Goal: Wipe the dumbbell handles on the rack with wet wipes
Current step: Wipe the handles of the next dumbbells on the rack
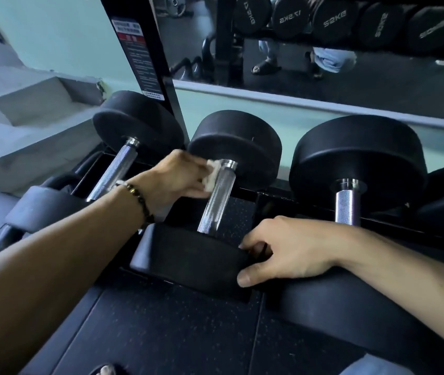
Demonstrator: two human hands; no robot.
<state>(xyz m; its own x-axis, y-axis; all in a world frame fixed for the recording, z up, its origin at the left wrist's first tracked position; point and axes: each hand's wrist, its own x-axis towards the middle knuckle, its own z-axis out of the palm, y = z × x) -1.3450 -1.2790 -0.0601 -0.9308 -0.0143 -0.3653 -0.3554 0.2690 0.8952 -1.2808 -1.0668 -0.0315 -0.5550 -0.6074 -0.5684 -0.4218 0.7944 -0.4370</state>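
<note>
left hand (180, 175): curled round wet wipe (212, 176), wipe being pressed against upper end of middle dumbbell handle (218, 197) | right hand (286, 249): near head (191, 262) of same dumbbell being gripped, fingers curled over its edge | dumbbell lying on rack (275, 197) between two others

Matte black rubber heads (235, 147) cap every dumbbell on the black steel rack (245, 191), and the knurled handles (219, 197) between them gleam silver with a fine cross-hatched pattern. The crumpled wet wipe (211, 175) shows off-white. A dark beaded bracelet (138, 201) carries a few amber beads. The black rubber floor (161, 328) is flecked with tiny pale speckles. The wall (61, 36) behind is pale mint green.
</note>
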